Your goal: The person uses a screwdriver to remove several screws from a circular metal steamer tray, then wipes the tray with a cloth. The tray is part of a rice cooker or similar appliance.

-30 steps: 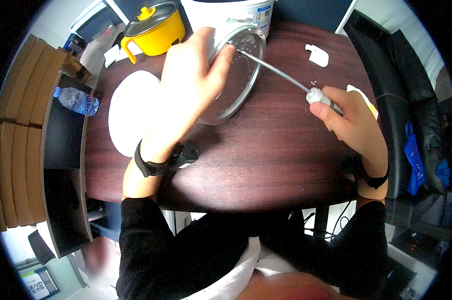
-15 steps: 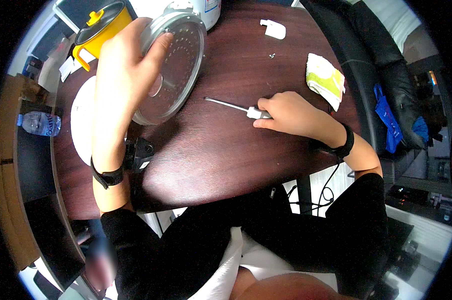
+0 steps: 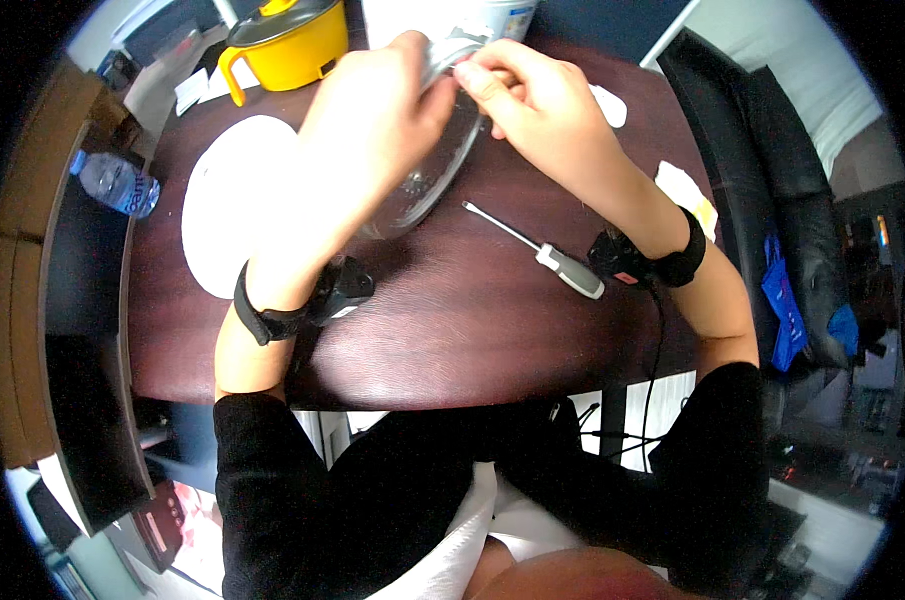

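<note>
Over the far middle of the table, my left hand [image 3: 378, 120] grips a round, see-through-looking lid [image 3: 435, 190] with a pale rim, tilted up on edge. My right hand [image 3: 548, 105] is at the lid's top edge, thumb and fingers pinched together; whatever is between them is too small to tell. A screwdriver [image 3: 570, 272] with a white and grey handle lies on the table below the right hand. To the left of my left forearm lies a large white disc [image 3: 228, 200], partly covered by the arm.
A yellow pot [image 3: 293, 50] with a dark lid and a white appliance [image 3: 503, 18] stand at the back. A small white piece [image 3: 610, 106] and a folded cloth [image 3: 685, 195] lie at right. A water bottle [image 3: 118, 185] is left of the table; a black cable hangs from my right wrist.
My right hand has put the screwdriver down on the table and moved up and left to the lid's rim. The lid, in my left hand, has shifted to the right in view.
</note>
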### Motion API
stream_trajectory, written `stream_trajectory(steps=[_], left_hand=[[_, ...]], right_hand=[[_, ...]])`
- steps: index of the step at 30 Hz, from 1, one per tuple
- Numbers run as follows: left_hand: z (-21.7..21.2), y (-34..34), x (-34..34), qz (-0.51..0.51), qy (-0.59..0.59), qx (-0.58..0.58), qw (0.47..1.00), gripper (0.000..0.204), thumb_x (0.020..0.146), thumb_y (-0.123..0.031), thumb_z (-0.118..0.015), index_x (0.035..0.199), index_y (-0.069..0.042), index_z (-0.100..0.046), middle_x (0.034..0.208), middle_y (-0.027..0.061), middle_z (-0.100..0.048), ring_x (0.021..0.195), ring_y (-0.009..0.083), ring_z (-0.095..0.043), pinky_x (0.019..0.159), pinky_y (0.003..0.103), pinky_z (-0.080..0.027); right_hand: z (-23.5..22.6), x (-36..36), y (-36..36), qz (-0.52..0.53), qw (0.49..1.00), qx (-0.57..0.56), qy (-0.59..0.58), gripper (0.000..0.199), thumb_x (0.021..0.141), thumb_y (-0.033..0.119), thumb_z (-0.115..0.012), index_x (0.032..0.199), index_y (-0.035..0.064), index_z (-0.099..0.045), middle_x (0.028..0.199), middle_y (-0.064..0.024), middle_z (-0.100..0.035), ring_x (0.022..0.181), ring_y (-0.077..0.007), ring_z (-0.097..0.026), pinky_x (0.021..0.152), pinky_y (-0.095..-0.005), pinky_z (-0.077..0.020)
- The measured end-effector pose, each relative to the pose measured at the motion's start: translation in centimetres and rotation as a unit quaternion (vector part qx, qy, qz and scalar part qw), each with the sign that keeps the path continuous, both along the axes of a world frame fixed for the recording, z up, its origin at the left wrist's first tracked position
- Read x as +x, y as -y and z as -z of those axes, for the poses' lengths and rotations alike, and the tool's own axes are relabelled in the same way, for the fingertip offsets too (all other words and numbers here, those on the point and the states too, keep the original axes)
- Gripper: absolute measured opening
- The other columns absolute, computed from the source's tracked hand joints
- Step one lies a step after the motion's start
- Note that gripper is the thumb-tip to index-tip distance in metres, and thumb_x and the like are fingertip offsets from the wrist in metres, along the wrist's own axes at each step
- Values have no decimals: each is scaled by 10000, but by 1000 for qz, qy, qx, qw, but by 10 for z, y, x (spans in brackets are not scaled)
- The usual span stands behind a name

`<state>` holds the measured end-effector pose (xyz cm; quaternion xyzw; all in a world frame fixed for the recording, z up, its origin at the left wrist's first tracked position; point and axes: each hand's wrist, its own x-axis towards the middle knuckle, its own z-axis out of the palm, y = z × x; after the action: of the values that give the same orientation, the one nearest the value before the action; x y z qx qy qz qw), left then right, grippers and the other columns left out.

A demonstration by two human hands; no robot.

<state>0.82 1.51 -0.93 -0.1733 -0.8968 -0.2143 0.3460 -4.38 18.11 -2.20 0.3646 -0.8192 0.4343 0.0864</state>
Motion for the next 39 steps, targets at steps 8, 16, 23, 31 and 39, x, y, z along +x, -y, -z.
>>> stream_trajectory(steps=[8, 16, 23, 31, 39], left_hand=[[7, 0, 0, -10, -23, 2, 1000, 162, 812, -99, -568, 816, 62, -546, 638, 232, -587, 640, 366, -619, 594, 404, -510], [3, 5, 2, -2, 4, 17, 1000, 144, 799, -77, -564, 802, 67, -560, 646, 238, -598, 636, 366, -628, 593, 405, -510], [3, 6, 0, 12, 10, 26, 1000, 140, 790, -72, -567, 799, 67, -563, 659, 247, -598, 644, 360, -632, 589, 405, -509], [8, 11, -4, 12, 0, 46, 999, 200, 792, -141, -632, 812, 19, -514, 674, 240, -583, 694, 404, -605, 616, 465, -484], [7, 12, -8, 3, 20, 24, 1000, 261, 822, -223, -624, 837, 12, -513, 690, 234, -586, 710, 413, -597, 634, 477, -473]], right_hand=[[-17, 10, 11, 17, 997, -21, -68, 128, 838, 135, -626, 812, 10, -618, 597, -123, -587, 486, -234, -564, 490, -322, -449], [-22, 2, 11, -31, 956, 63, -285, 115, 812, 107, -636, 848, 38, -552, 694, -111, -585, 581, -261, -603, 516, -324, -478], [-24, -11, 7, -56, 909, 113, -397, 137, 775, 119, -653, 881, 78, -578, 710, -88, -563, 590, -247, -607, 522, -324, -494], [-35, -13, 7, -91, 896, 145, -410, 159, 751, 106, -669, 879, 66, -584, 729, -81, -582, 596, -235, -615, 526, -316, -496], [-38, -25, -41, 41, 943, 262, -200, 163, 760, 203, -654, 797, 71, -566, 611, -85, -578, 581, -237, -619, 553, -339, -481]])
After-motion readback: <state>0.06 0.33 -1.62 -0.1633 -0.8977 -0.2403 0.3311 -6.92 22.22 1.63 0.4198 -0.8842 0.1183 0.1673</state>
